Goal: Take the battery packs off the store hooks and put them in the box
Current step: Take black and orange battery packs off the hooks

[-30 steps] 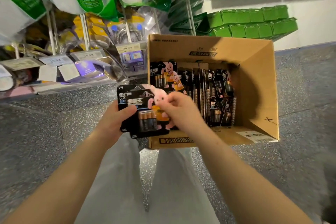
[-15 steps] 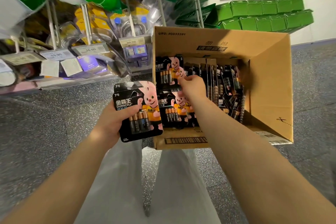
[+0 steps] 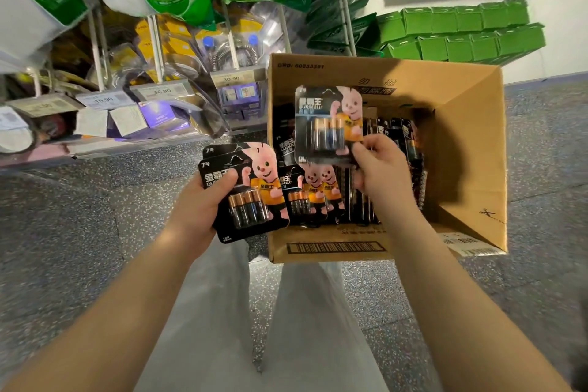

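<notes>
Cardboard box (image 3: 471, 143) at centre right already holds many battery packs, while the right hand (image 3: 378, 169) pinches one pack (image 3: 327, 124) above it and the left hand (image 3: 203, 204) grips a waiting stack (image 3: 248, 194).

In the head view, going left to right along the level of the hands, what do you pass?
Left hand → stack of battery packs it holds → packs standing in the cardboard box → right hand, pinching a single pack → box's right wall → speckled floor.
</notes>
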### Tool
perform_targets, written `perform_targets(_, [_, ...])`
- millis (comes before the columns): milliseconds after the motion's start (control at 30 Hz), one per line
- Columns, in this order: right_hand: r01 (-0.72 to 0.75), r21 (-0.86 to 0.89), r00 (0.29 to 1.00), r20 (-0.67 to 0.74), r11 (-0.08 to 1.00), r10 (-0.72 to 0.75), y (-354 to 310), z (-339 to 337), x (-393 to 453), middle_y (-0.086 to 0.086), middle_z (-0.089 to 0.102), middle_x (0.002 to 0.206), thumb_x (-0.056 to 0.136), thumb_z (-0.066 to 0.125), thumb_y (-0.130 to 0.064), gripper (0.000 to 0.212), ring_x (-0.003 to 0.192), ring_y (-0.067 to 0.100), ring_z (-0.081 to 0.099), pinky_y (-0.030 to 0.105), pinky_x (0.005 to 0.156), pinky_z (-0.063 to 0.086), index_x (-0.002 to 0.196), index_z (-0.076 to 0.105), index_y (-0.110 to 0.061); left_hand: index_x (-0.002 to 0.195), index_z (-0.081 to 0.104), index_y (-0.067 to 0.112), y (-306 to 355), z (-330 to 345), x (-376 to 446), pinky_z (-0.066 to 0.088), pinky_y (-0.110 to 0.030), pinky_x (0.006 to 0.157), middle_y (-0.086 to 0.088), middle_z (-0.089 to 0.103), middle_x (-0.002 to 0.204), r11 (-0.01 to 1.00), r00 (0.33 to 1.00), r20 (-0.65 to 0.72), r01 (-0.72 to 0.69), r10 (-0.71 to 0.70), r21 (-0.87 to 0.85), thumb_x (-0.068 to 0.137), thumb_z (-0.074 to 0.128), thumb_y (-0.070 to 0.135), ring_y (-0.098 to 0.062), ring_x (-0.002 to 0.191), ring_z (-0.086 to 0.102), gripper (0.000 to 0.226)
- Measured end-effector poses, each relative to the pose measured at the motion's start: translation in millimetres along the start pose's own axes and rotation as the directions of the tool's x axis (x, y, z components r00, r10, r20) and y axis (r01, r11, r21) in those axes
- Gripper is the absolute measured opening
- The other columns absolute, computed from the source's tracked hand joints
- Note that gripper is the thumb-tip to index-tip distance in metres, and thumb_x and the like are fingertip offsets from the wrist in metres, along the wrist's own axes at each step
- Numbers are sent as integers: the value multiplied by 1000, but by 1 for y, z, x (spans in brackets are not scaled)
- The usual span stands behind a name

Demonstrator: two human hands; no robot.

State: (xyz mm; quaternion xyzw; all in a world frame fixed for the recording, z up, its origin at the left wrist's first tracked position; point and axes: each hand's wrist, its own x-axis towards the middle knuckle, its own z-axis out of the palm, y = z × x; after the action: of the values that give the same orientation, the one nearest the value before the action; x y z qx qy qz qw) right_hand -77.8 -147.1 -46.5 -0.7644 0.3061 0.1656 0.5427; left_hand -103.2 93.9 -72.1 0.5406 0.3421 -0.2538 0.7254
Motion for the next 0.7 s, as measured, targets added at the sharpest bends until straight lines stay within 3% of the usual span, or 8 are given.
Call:
perform_targets(133, [15, -56, 973, 232, 998, -2, -11, 0, -43, -12, 62, 55, 95, 54, -11, 10, 41, 4, 48, 14, 41, 40, 86, 56, -14, 102, 63, 19, 1, 2, 1, 59, -36, 67, 2, 77, 82, 997, 999, 47, 25, -22, -72, 100, 51, 25, -15, 76, 74, 13])
perform_targets(267, [-19, -108, 942, 332, 994, 54, -7, 33, -56, -13, 63, 56, 95, 56, -16, 14, 44, 6, 54, 18, 45, 45, 82, 54, -20, 112, 63, 15, 0, 0, 3, 59, -30, 68, 0, 77, 94, 996, 993, 117, -4, 16, -94, 77, 66, 34, -17, 86, 74, 40])
perform_targets(333, [-34, -127, 939, 335, 991, 75, -3, 49, -56, -5, 67, 63, 95, 56, -20, 14, 46, 5, 57, 20, 49, 49, 82, 53, -22, 112, 62, 14, -2, -2, 3, 59, -31, 70, -2, 77, 94, 997, 987, 147, -58, 65, -45, 61, 84, 31, -20, 86, 74, 58])
perform_targets(433, [20, -188, 938, 342, 982, 47, -1, 60, -54, 4, 71, 74, 95, 56, -25, 12, 49, 1, 60, 20, 55, 53, 84, 54, -22, 109, 66, 15, -3, -5, 4, 59, -38, 77, -7, 76, 95, 987, 970, 188, -158, 153, 11, 54, 84, 22, -25, 87, 73, 58])
perform_targets(533, [31, -180, 932, 361, 983, 36, -1, 54, -45, -2, 68, 66, 96, 55, -28, 14, 53, 1, 62, 19, 55, 51, 82, 56, -23, 101, 74, 22, -1, -6, 3, 60, -34, 73, -7, 76, 95, 984, 951, 253, -175, 178, -34, 44, 97, 37, -24, 85, 74, 63])
perform_targets(600, [7, -177, 956, 289, 984, 45, 6, 43, -32, -3, 67, 68, 97, 53, -28, 16, 55, 2, 61, 15, 54, 48, 83, 58, -22, 101, 73, 22, -1, -5, 3, 60, -33, 70, -7, 77, 96, 986, 953, 256, -154, 164, -56, 39, 97, 39, -25, 84, 75, 69])
perform_targets(700, [-99, -223, 986, 108, 970, 126, 35, 29, -4, 1, 70, 83, 95, 56, -34, 16, 59, 5, 59, 16, 51, 45, 92, 60, -18, 101, 72, 20, -1, -8, 4, 60, -34, 69, -6, 77, 94, 989, 964, 223, -139, 148, -57, 53, 92, 18, -25, 84, 75, 52])
